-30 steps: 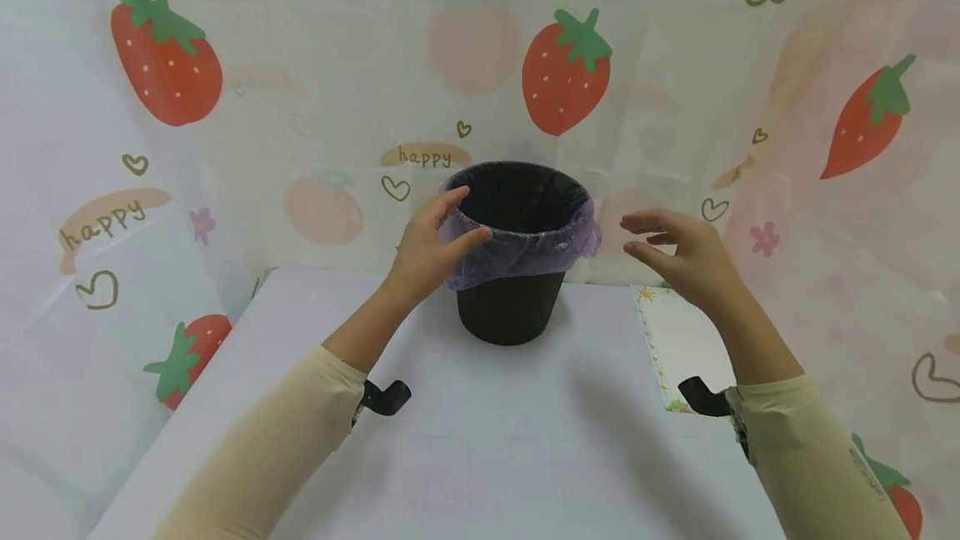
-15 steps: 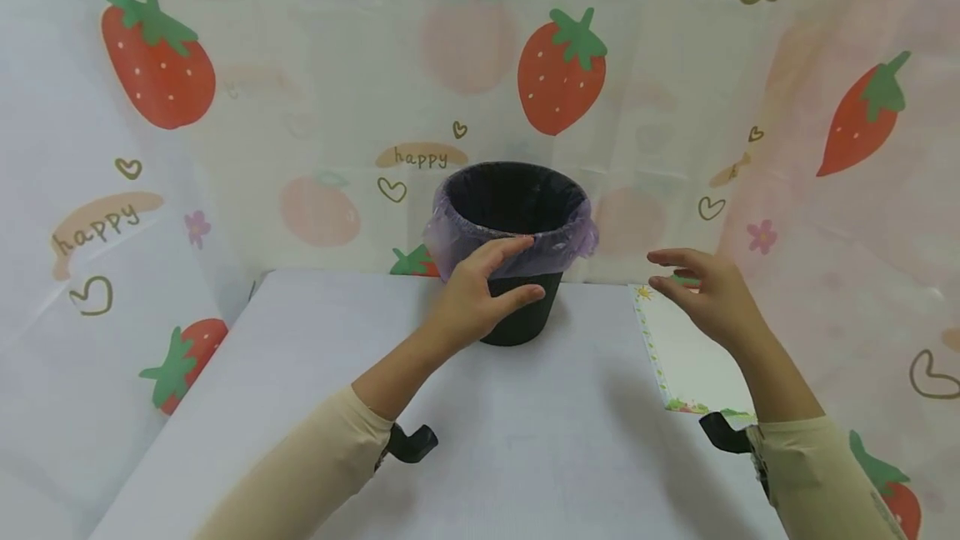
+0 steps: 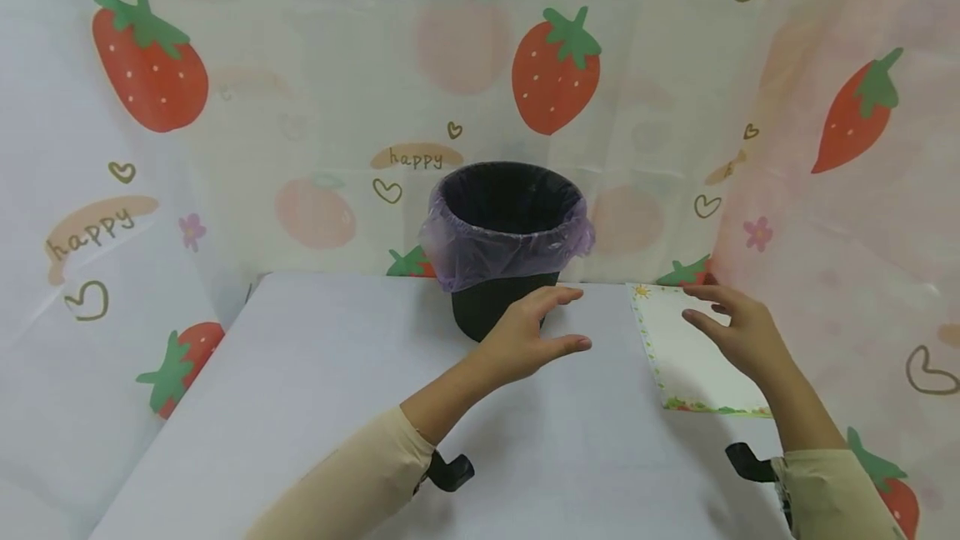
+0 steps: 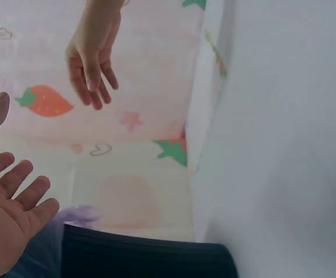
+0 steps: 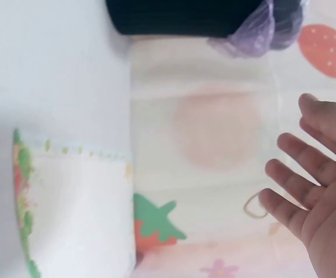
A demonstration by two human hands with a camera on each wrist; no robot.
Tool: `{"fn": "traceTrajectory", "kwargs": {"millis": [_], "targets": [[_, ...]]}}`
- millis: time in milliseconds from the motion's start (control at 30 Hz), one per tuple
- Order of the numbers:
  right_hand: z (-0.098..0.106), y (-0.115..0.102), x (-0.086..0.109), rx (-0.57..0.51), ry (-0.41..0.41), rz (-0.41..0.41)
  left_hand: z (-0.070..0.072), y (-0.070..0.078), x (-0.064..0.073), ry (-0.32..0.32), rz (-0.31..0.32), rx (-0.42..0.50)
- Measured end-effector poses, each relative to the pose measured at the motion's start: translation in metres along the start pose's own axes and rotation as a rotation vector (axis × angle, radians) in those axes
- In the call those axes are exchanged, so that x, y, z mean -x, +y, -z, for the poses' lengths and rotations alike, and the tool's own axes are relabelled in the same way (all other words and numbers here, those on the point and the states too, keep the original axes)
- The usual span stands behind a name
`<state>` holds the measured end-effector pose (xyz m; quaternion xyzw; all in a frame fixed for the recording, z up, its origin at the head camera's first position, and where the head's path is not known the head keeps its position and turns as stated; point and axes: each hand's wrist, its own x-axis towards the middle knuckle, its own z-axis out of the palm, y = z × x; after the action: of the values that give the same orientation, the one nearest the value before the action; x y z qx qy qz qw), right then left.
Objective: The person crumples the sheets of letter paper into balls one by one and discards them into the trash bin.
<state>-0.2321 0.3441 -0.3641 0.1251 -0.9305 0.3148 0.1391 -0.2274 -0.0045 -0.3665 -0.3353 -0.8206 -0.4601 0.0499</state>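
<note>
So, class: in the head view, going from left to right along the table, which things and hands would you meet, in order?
Black bin with its purple liner → left hand → sheet of paper with a printed border → right hand.

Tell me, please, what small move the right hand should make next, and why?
Probably lower the right hand onto the sheet of paper and pick it up. That hand hovers open just above the sheet, the left hand is open and holds nothing, and the bin already wears its purple liner.
</note>
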Motion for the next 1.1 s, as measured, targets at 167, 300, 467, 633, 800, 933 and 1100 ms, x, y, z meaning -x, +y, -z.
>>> {"fn": "traceTrajectory", "kwargs": {"millis": [167,300,467,633,800,933,1100], "targets": [[-0.003,0.025,0.008,0.053,-0.049,-0.07,-0.019,-0.006,-0.003,-0.045,0.052,0.003],[-0.006,0.047,0.014,0.079,-0.081,-0.115,-0.036,-0.012,-0.006,-0.079,0.075,0.004],[-0.013,0.074,0.019,0.106,-0.157,-0.165,-0.054,-0.02,-0.01,-0.127,0.104,-0.03],[-0.018,0.096,0.026,0.12,-0.242,-0.218,-0.066,-0.026,-0.013,-0.159,0.14,-0.059],[-0.02,0.116,0.035,0.123,-0.299,-0.275,-0.075,-0.034,-0.017,-0.168,0.17,-0.068],[-0.023,0.126,0.042,0.124,-0.352,-0.316,-0.084,-0.043,-0.02,-0.167,0.194,-0.069],[-0.028,0.131,0.049,0.1,-0.413,-0.331,-0.099,-0.052,-0.026,-0.186,0.217,-0.082]]}}
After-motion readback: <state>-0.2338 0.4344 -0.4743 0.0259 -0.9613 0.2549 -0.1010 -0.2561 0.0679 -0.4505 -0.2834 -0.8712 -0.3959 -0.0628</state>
